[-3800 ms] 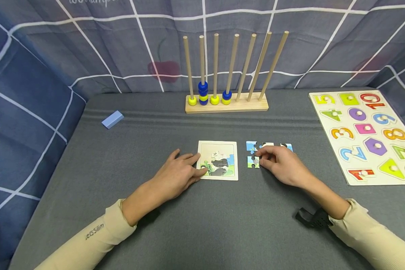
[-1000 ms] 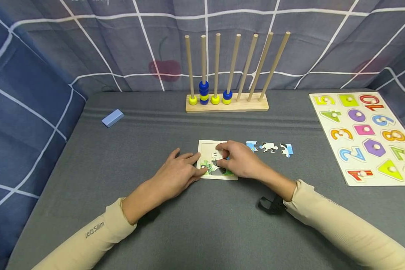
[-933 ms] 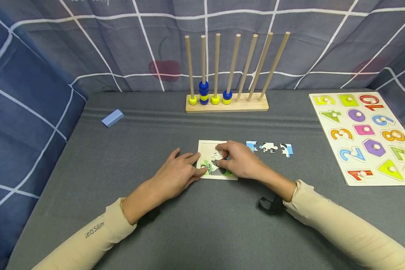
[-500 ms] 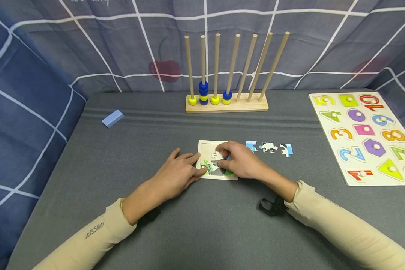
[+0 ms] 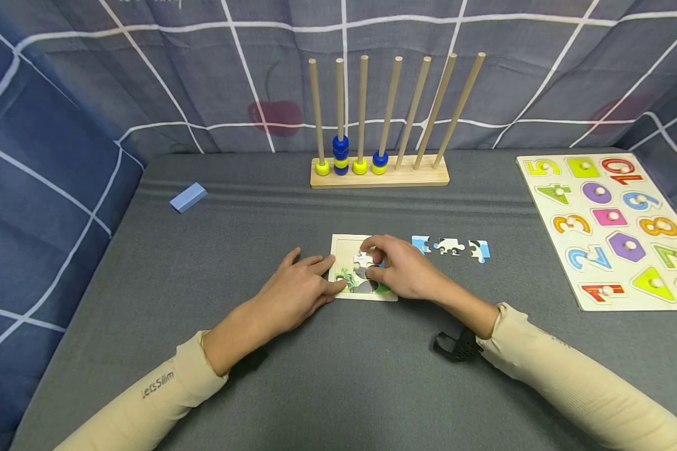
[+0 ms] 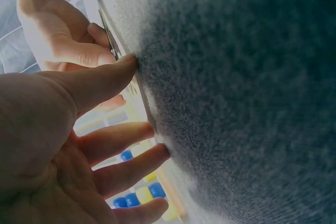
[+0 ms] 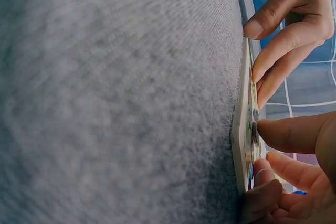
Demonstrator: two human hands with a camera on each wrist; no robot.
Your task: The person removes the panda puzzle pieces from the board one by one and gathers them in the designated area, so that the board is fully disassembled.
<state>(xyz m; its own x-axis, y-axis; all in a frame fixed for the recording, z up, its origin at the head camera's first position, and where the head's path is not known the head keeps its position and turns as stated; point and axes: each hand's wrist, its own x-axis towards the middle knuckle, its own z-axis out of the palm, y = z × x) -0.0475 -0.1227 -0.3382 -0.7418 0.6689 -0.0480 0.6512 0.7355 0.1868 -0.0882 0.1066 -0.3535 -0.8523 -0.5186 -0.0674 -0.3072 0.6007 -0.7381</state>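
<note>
My left hand (image 5: 293,289) rests at the left side of a small square wooden puzzle board (image 5: 343,245), its fingers spread and its thumb and index fingertips on the frame. The board carries a panda picture in black, white and green. Over the board's right part, my right hand (image 5: 400,266) has curled fingers, with thumb and index on either side of a mostly white jigsaw piece (image 5: 363,259). In the right wrist view, the right thumb (image 7: 283,134) comes down on the picture, low over the board (image 7: 239,153). The right hand hides the picture's right side.
Several loose jigsaw pieces (image 5: 449,246) lie in a row right of the board. Behind stands a wooden peg rack (image 5: 379,180) with blue and yellow beads. A number-and-shape knob board (image 5: 583,263) lies at the far right, a blue block (image 5: 188,198) at the left.
My right hand has moved left from the loose pieces to the puzzle board, and the lower piece has gone from that group. Lately its fingers shift slightly, uncovering more white piece. The left hand stays put.
</note>
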